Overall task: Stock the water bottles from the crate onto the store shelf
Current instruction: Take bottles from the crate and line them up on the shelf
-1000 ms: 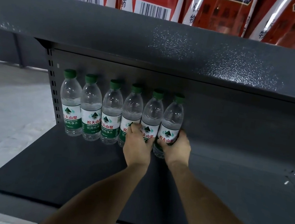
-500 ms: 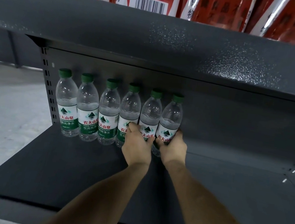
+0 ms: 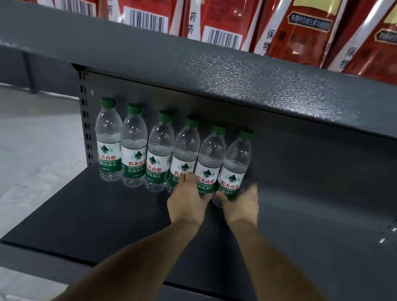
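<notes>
Light is dim and even, coming from above and in front. It throws a speckled glare across the front edge of the upper shelf (image 3: 241,72), brightest right of centre. The lower shelf (image 3: 105,226) beneath sits in soft shadow, its back panel darkest. The floor (image 3: 12,162) at left is paler and washed out. The 6 bottles (image 3: 171,151) are fairly sharp, labels readable, with faint highlights on the plastic. The right hand (image 3: 242,206) is smeared by motion blur at the fingers; the left hand (image 3: 187,203) is crisper. The red packs (image 3: 213,4) on top are soft and blurred. Wide-angle distortion bends the shelf lines toward the edges.
</notes>
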### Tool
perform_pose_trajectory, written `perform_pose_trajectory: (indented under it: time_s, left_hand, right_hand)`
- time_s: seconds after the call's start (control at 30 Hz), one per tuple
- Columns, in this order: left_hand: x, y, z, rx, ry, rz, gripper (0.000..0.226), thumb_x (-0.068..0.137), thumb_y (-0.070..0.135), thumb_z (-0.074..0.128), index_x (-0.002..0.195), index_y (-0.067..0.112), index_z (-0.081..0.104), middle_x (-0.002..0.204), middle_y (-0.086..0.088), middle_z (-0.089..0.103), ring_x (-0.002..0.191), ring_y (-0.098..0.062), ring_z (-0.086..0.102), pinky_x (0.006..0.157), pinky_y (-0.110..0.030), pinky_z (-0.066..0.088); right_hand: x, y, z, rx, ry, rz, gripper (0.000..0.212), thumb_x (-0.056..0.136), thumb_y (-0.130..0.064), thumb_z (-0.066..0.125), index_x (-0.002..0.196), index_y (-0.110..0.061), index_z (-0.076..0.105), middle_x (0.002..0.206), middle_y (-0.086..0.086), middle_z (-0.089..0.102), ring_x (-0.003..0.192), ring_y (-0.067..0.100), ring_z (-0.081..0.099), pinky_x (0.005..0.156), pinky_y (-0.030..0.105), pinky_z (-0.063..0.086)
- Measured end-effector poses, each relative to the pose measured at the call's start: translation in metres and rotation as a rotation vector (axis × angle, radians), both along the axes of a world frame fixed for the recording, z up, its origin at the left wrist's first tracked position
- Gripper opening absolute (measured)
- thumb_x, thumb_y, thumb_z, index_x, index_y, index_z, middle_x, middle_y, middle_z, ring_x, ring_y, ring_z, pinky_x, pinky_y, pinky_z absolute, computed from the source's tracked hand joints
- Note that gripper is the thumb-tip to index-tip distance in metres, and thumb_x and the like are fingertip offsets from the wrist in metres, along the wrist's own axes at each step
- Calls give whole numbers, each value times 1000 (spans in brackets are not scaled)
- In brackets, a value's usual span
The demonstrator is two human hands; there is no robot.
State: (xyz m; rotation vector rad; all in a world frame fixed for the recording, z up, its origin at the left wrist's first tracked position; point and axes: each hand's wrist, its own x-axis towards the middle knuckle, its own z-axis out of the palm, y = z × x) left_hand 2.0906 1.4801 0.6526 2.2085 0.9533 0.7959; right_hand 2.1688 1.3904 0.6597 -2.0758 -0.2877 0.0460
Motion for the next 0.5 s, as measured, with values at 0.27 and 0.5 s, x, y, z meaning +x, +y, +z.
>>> perform_pose_trajectory:
  time_s: [0.27, 0.5]
  left_hand:
    - [-31, -31, 16, -29, 259, -87, 18, 91, 34, 62, 103, 20, 62, 104, -2, 68, 97, -23, 65, 79, -31, 52]
    - [-74, -83, 30, -13, 331, -108, 28, 90, 35, 64, 113, 19, 64, 114, -4, 67, 106, -26, 63, 84, -38, 55]
  right_hand:
    - [-42, -51, 2, -92, 46, 64, 79, 83, -40, 75, 140, -1, 37, 139, 19, 49, 129, 33, 46, 105, 39, 41]
    - [-83, -109, 10, -115, 19, 144, 52, 87, -42, 69, 123, -12, 49, 126, 10, 58, 116, 29, 56, 95, 37, 47]
